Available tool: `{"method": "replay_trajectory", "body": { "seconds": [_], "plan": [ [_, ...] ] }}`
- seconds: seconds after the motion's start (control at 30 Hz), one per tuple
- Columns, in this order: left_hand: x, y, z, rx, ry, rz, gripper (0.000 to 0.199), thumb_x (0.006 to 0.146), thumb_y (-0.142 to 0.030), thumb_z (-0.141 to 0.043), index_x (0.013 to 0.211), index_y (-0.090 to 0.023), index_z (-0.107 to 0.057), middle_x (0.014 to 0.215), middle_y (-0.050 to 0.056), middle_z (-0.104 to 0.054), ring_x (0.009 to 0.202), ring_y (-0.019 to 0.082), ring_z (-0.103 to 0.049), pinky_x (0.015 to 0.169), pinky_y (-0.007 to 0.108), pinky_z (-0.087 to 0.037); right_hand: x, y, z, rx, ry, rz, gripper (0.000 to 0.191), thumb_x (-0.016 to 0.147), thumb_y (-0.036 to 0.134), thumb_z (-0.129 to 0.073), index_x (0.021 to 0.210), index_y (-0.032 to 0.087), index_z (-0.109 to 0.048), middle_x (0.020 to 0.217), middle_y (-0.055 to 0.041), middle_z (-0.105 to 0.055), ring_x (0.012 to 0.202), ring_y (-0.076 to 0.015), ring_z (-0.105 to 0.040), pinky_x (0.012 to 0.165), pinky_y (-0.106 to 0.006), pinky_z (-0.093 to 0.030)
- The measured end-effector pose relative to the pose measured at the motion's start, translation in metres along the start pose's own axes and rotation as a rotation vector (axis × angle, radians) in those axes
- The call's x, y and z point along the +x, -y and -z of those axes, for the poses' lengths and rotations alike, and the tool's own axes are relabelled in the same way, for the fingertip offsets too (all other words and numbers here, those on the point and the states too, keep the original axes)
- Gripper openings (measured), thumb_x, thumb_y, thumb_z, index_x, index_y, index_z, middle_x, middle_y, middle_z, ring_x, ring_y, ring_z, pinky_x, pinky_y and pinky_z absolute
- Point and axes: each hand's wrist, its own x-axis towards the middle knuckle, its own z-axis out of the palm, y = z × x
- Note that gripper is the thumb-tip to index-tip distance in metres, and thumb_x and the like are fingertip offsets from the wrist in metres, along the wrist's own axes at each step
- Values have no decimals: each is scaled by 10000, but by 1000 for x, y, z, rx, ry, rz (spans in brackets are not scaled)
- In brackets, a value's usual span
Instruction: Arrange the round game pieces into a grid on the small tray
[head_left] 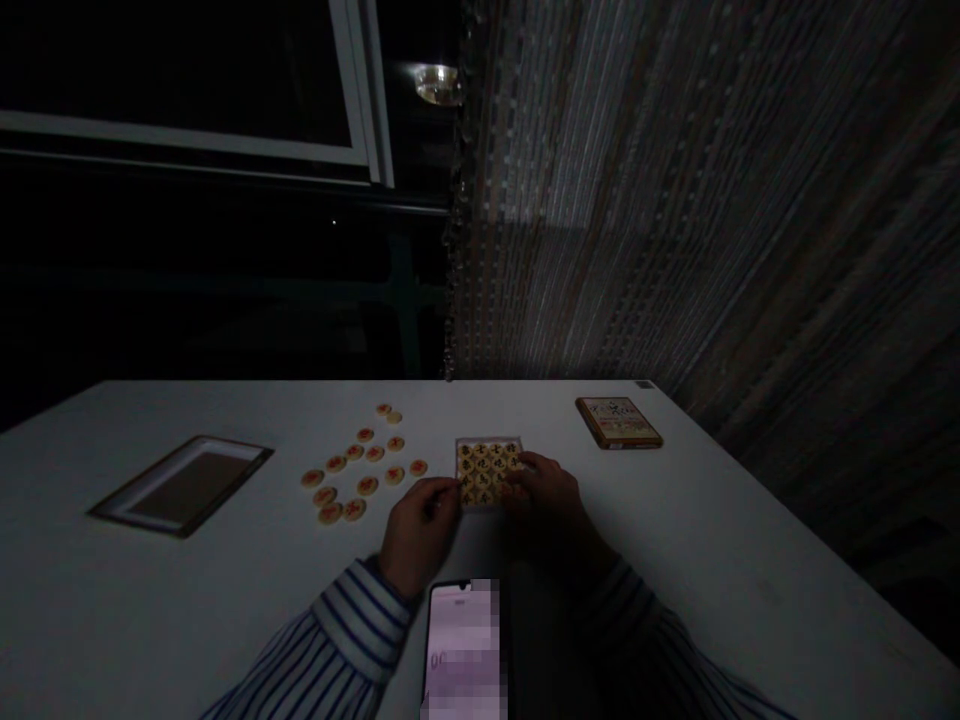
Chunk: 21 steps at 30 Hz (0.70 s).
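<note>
head view | from wearer's head | forward and down | table (712,540) near, curtain (585,200) beyond

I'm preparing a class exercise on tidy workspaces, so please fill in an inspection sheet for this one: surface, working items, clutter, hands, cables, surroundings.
Surface: white table, dimly lit.
Working items: square tray holding black-marked discs in rows; red-marked discs lie loose to its left.
Clutter: shallow open box at far left; flat printed box at right; lit phone in front, screen partly blurred out.
Hands: left hand at the tray's left edge; right hand at its right side; exact grip unclear.
Cables: nothing seen.
Surroundings: strand curtain and pale frame beyond the table; much is too dark to tell.
</note>
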Motion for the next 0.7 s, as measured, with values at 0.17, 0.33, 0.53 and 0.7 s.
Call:
{"method": "replay_trajectory", "body": {
  "seconds": [0.17, 0.33, 0.53, 0.7],
  "plan": [
    [0, 0, -1, -8, -2, -7, 238, 760, -321, -492, 856, -156, -635, 878, 68, -659, 826, 173, -599, 758, 307, -471, 0, -3, -1, 2, 8, 47, 279, 776, 407, -498, 949, 245, -646, 1119, -95, -567, 993, -219, -517, 803, -354, -405],
    [2, 4, -3, 1, 1, -15, 240, 761, -323, -493, 865, -161, -637, 882, 66, -659, 827, 174, -599, 758, 311, -469, 0, 0, 1, -13, 29, 31, 250, 791, 366, -492, 958, 261, -645, 1141, -88, -553, 1014, -214, -504, 814, -350, -397],
    [1, 2, -1, 16, -3, -27, 234, 759, -320, -492, 857, -169, -641, 879, 62, -665, 830, 179, -601, 763, 318, -470, -1, 5, 4, -2, 29, 1, 221, 771, 356, -523, 920, 259, -654, 1148, -85, -551, 1020, -219, -498, 823, -364, -391],
    [1, 0, 1, 20, -3, -28, 234, 762, -318, -489, 858, -167, -640, 878, 64, -668, 825, 177, -607, 751, 310, -478, 0, 1, 3, -12, 72, 16, 224, 772, 359, -518, 918, 261, -655, 1149, -85, -550, 1019, -221, -502, 818, -363, -396]
  ]
}}
